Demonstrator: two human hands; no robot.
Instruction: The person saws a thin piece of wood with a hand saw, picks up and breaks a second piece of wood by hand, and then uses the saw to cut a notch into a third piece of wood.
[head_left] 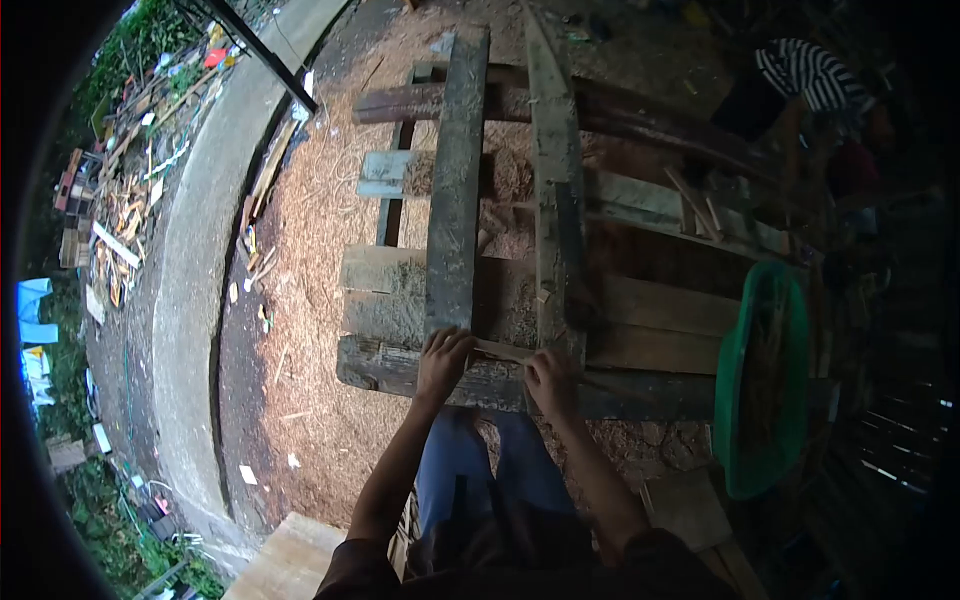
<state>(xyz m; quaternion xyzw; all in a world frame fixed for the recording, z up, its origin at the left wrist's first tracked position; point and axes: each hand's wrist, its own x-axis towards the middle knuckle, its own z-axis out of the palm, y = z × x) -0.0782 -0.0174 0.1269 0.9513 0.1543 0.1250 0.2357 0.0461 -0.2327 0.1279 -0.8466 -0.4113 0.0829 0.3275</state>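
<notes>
A short, thin strip of pale wood [503, 350] lies crosswise between my two hands, just above the near beam of a rough plank workbench. My left hand [444, 364] has its fingers closed over the strip's left end, beside the foot of a long grey plank [457, 190]. Gripping the right end is my right hand [551, 382], fingers curled and thumb near the wood. Beneath both hands runs the dark weathered beam [392, 366]. A second lengthwise plank [553, 150] reaches away from near my right hand.
At the right stands a green plastic tub [733, 405] with thin wood pieces in it. A person in a striped top [815, 75] bends over at the far right. Wood shavings [310, 250] cover the ground; a concrete curb [190, 250] and scattered scraps lie left.
</notes>
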